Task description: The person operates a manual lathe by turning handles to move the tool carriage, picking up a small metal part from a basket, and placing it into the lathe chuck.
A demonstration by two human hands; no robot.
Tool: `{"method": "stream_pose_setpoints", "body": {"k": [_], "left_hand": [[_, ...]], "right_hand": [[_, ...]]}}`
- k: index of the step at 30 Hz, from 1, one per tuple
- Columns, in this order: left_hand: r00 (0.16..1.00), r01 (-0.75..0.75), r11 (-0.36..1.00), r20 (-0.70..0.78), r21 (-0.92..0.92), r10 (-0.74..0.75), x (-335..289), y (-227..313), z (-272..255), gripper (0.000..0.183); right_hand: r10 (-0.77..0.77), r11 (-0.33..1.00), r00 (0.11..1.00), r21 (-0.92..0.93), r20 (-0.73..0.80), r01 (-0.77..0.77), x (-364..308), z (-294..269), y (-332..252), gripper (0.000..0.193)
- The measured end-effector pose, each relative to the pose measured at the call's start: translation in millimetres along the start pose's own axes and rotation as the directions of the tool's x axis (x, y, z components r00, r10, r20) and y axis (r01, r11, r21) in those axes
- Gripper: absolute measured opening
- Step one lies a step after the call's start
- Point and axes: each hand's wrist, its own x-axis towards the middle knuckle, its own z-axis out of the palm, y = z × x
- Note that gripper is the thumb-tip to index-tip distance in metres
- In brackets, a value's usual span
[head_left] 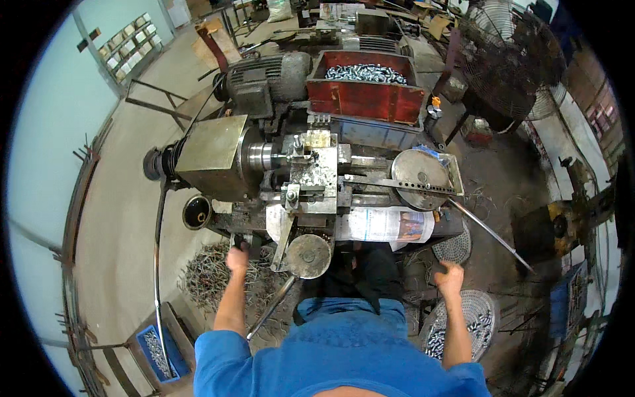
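Note:
My left hand [237,258] is at the front of a small metal lathe [316,175], left of a round weighted plate [309,257] on a lever arm. Its fingers are curled against a dark part below the bed; what they grip is hidden. My right hand [450,278] hangs in the air to the right of my body, fingers curled in; anything inside them is too small to see. Under that forearm stands a round perforated basket [491,306] with shiny metal pieces. A larger round plate [419,173] and a perforated flat bar [377,182] lie on the lathe's right side.
Behind the lathe, a red bin [364,99] holds many small metal parts, beside an electric motor [271,79]. Metal shavings [215,278] heap on the floor at left. A blue crate [147,341] stands lower left. A long rod [493,237] slants out right, below a large fan [509,59].

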Motion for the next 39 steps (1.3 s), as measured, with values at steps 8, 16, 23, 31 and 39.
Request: {"method": "stream_pose_setpoints", "body": {"k": [8, 16, 23, 31, 39], "left_hand": [[0.825, -0.497, 0.852, 0.397, 0.167, 0.403, 37.7, -16.4, -41.6, 0.046], [0.741, -0.512, 0.858, 0.518, 0.025, 0.427, 16.0, 1.1, -158.6, 0.051], [0.927, -0.325, 0.940, -0.232, -0.099, 0.296, 30.2, -73.5, -328.4, 0.032], [1.000, -0.016, 0.997, -0.017, -0.072, 0.014, -34.6, -95.8, -269.6, 0.053], [0.937, 0.090, 0.872, 0.338, -0.482, 0.091, -11.6, -65.9, -284.1, 0.014]], "right_hand": [[-0.239, 0.959, 0.971, 0.158, 0.006, 0.235, 95.1, -33.5, -75.4, 0.037], [-0.738, 0.565, 0.660, 0.408, -0.139, 0.718, 215.5, -27.0, -291.4, 0.036], [-0.805, 0.531, 0.521, -0.048, 0.284, 0.846, 249.0, 48.0, -421.8, 0.023], [-0.735, 0.598, 0.515, 0.064, 0.441, 0.799, 259.0, 82.2, -435.8, 0.020], [-0.797, 0.518, 0.525, -0.110, 0.298, 0.848, 256.3, 56.0, -425.3, 0.018]]}}
